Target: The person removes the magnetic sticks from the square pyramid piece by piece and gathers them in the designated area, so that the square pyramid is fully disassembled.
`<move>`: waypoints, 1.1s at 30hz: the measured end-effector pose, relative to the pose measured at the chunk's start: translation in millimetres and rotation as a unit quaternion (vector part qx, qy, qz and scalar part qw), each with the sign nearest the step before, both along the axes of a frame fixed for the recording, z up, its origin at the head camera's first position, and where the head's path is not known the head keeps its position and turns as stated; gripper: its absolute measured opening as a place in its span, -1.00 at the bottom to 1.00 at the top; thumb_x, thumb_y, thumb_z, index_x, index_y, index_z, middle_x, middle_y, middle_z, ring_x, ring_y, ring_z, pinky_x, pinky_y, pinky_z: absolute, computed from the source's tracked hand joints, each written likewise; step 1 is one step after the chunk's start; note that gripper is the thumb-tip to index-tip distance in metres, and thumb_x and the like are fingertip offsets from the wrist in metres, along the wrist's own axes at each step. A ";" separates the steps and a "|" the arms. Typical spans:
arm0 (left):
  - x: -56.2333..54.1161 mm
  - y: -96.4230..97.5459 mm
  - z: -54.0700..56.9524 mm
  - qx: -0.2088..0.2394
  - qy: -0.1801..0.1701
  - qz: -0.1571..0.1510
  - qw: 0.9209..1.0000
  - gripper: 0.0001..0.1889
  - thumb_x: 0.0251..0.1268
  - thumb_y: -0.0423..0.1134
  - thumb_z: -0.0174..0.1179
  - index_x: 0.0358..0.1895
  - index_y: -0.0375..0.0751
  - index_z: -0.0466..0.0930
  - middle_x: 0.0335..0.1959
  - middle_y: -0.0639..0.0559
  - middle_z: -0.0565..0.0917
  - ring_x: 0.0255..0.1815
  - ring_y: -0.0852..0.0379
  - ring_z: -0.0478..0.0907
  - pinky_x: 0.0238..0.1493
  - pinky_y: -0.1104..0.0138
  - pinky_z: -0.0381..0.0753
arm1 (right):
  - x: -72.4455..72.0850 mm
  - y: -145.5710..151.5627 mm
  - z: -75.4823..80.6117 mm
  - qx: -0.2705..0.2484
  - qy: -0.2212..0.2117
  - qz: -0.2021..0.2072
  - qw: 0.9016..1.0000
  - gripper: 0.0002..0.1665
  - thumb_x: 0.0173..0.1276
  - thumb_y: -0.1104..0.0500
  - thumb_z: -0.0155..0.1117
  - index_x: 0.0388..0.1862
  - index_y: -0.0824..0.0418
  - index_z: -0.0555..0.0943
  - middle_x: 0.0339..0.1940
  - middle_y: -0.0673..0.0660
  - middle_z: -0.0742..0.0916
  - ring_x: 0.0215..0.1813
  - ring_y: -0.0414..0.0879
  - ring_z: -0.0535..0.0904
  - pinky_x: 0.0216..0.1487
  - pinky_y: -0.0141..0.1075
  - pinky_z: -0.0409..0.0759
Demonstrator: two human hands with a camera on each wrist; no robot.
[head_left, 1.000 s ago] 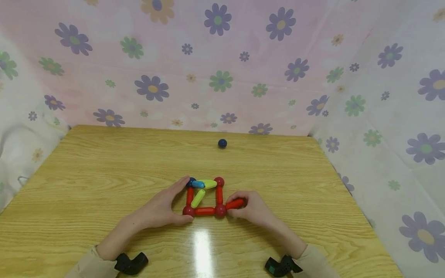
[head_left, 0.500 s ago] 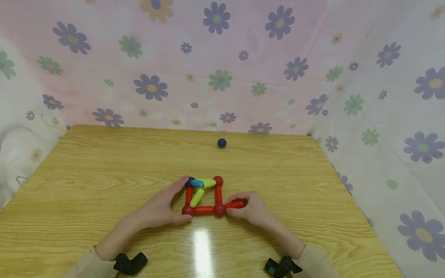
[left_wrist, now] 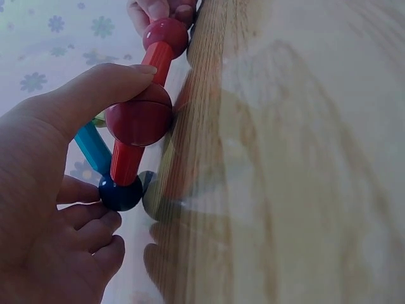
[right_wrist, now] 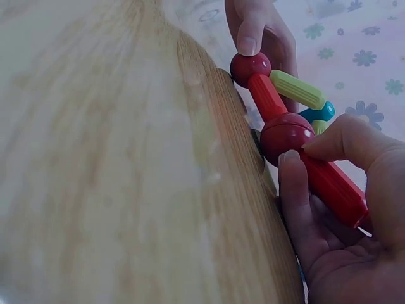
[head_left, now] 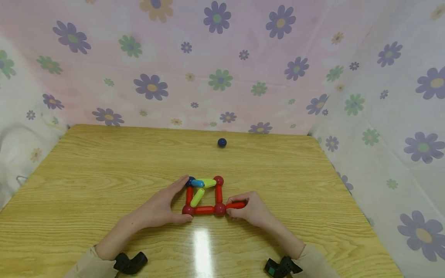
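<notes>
A square frame of toy magnetic rods and balls lies on the table in the head view. Red rods (head_left: pixel 204 210) form its left, right and near sides, and a yellow-green rod (head_left: pixel 208 183) its far side. Another yellow-green rod (head_left: pixel 197 197) and a blue rod (head_left: pixel 197 183) lean up from the left corners. My left hand (head_left: pixel 158 208) holds the left side, thumb on a red ball (left_wrist: pixel 140 117), fingers at a dark blue ball (left_wrist: pixel 120 193). My right hand (head_left: pixel 255 210) pinches a red rod (right_wrist: pixel 335 190) whose end meets the near right red ball (right_wrist: pixel 286 138).
A loose dark blue ball (head_left: pixel 222 143) lies near the far edge of the wooden table (head_left: pixel 121 162). Flower-printed cloth (head_left: pixel 222 58) hangs behind and at both sides. A black device (head_left: pixel 131 263) is strapped at each wrist.
</notes>
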State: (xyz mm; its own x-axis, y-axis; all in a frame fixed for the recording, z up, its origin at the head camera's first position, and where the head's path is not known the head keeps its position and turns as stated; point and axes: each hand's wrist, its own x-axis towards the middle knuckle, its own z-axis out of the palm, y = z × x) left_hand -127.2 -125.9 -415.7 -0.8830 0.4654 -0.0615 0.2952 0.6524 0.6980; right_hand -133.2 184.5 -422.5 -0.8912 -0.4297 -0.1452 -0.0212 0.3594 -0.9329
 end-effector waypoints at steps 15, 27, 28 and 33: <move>-1.0 0.6 -1.5 -0.001 -0.001 0.000 1.000 0.20 0.00 0.27 0.46 0.63 -0.06 -0.05 0.64 0.02 0.05 0.59 -0.17 0.11 0.47 -0.14 0.25 | -2.3 2.8 -6.7 -0.081 -0.059 0.022 0.995 -0.77 0.27 0.33 0.38 -0.16 0.49 0.71 -0.19 0.28 0.79 -0.35 -0.05 0.78 -0.25 -0.12 0.77; 0.3 0.7 -1.5 -0.001 -0.003 0.001 1.000 0.19 0.00 0.27 0.46 0.63 -0.04 -0.05 0.64 0.04 0.04 0.59 -0.16 0.09 0.47 -0.13 0.25 | -1.0 1.1 -5.2 -0.061 -0.053 0.009 0.997 -0.83 0.25 0.35 0.36 -0.19 0.40 0.74 -0.29 0.23 0.79 -0.43 -0.10 0.73 -0.34 -0.19 0.77; 0.4 0.8 -1.5 -0.001 -0.004 0.001 1.000 0.19 0.00 0.27 0.46 0.63 -0.04 -0.05 0.64 0.04 0.04 0.59 -0.16 0.09 0.47 -0.13 0.25 | -1.1 1.1 -5.5 -0.062 -0.051 0.010 0.997 -0.83 0.25 0.35 0.36 -0.20 0.39 0.74 -0.28 0.23 0.79 -0.43 -0.09 0.73 -0.34 -0.19 0.77; 0.3 1.3 -1.1 0.000 -0.004 -0.001 1.000 0.19 0.01 0.27 0.46 0.63 -0.04 -0.06 0.64 0.04 0.04 0.59 -0.16 0.09 0.47 -0.14 0.24 | -1.4 1.6 -6.4 -0.065 -0.044 0.012 0.997 -0.84 0.26 0.35 0.35 -0.20 0.39 0.73 -0.27 0.22 0.78 -0.43 -0.09 0.72 -0.35 -0.20 0.76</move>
